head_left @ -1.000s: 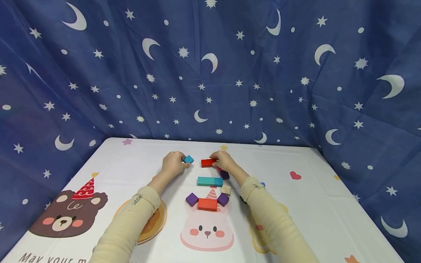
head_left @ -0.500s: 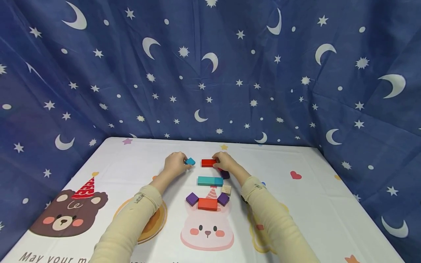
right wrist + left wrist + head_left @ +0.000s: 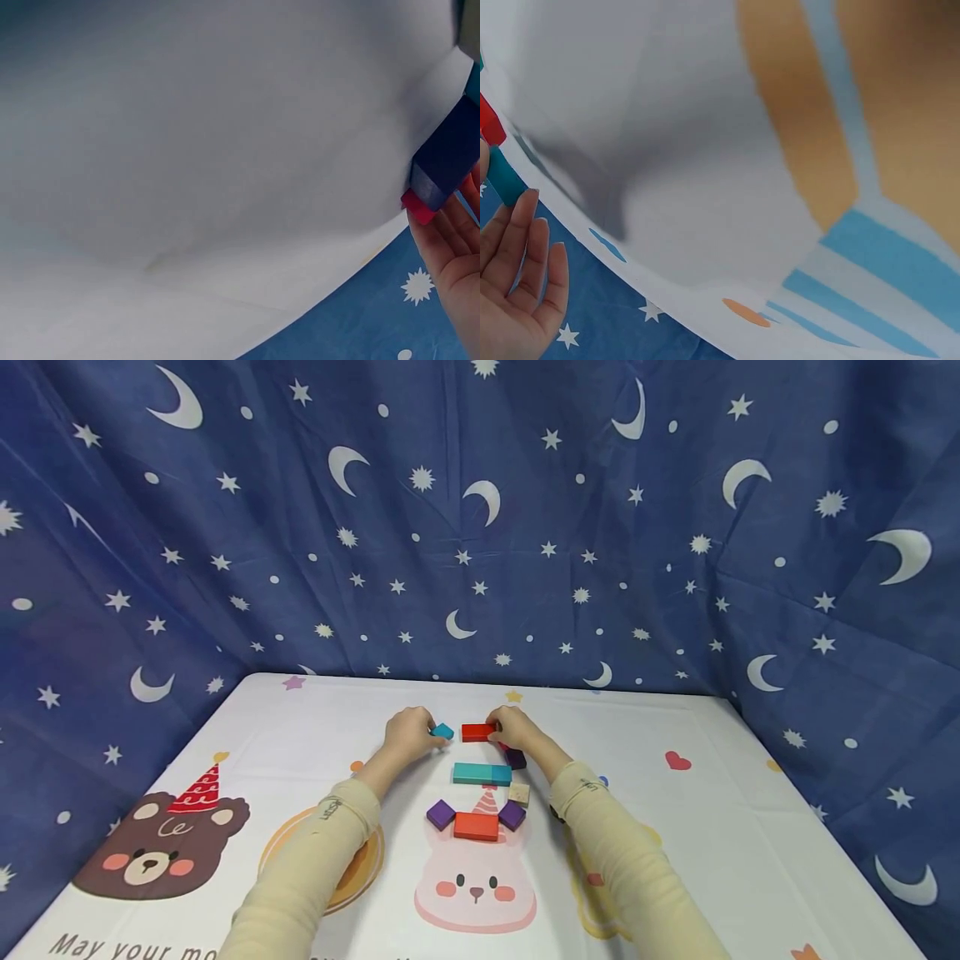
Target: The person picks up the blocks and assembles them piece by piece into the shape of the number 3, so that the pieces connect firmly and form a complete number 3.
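My left hand (image 3: 408, 733) pinches a small blue block (image 3: 442, 731) between thumb and fingers, just left of a long red block (image 3: 476, 732). In the left wrist view the blue block (image 3: 507, 180) reaches close to the end of the red block (image 3: 490, 120). At the red block's right end, my right hand (image 3: 514, 731) grips it with thumb and fingertips. Below that hand lies a dark purple block (image 3: 516, 759), with a pinkish-red block (image 3: 420, 208) at its end in the right wrist view, partly hidden by the hand in the head view.
Nearer me, a teal block (image 3: 471, 773) lies against a blue block (image 3: 501, 775). A speckled beige block (image 3: 518, 794) sits below their right end. An orange-red block (image 3: 476, 827) lies between two tilted purple blocks (image 3: 441, 814). A starry curtain (image 3: 480, 527) hangs behind the printed tablecloth (image 3: 675, 827).
My left hand has slid right with the blue block, narrowing the gap to the red block. The right hand stays at the red block's end, and the other blocks have kept their places.
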Demonstrator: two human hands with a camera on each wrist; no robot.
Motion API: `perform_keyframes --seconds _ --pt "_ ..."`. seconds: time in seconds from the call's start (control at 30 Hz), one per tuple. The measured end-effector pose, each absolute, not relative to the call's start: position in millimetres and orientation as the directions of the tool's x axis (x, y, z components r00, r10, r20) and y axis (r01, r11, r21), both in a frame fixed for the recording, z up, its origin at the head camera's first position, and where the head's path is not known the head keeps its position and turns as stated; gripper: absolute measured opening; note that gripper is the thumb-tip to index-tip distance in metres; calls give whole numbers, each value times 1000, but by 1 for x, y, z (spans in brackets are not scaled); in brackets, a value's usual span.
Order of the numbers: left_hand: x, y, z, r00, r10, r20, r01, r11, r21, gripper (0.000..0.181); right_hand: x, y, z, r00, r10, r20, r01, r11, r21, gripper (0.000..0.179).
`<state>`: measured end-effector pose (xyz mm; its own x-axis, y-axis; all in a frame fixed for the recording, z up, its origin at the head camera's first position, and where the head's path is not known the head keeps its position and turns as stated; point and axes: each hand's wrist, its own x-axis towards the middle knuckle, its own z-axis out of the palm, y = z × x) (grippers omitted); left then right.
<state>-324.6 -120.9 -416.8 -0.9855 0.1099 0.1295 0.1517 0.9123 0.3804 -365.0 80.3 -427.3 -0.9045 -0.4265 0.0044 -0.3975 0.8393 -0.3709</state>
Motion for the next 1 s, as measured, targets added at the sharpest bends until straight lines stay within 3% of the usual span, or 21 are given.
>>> perform_keyframes --seconds 0.4,1.0 --pt "-329 -113 -416 -996 75 57 91 919 383 40 -363 81 -426 -913 -406 -24 -367 848 -382 26" --pt "-336 -107 -420 -997 65 41 76 922 379 38 -365 79 -426 -912 -409 -27 -373 856 -359 25"
